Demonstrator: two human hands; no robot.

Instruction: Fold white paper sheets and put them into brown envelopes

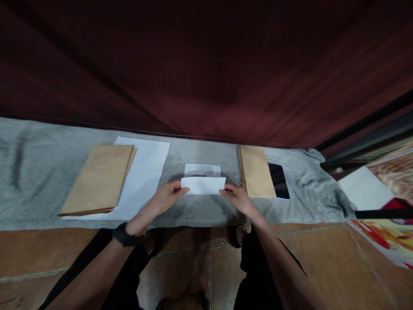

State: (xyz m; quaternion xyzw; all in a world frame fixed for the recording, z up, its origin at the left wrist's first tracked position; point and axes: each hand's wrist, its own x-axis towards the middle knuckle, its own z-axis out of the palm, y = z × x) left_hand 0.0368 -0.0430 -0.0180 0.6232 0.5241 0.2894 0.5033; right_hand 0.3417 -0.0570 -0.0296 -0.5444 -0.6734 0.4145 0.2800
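Apparently, a two-handed holding step is in hand: white paper (203, 185) sits just below frame centre, the left hand (165, 196) and right hand (238, 199) each pinching one end, fingers nearly closed. The next move calls for an even grip. Brown envelopes (100, 178) lie centre-left, a phone (279, 181) right of centre.

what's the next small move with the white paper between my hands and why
Probably ease the white paper down flat on the grey cloth, both ends together. The left hand and right hand pinch its opposite ends, so it could come down level, and the cloth shows along its near edge.
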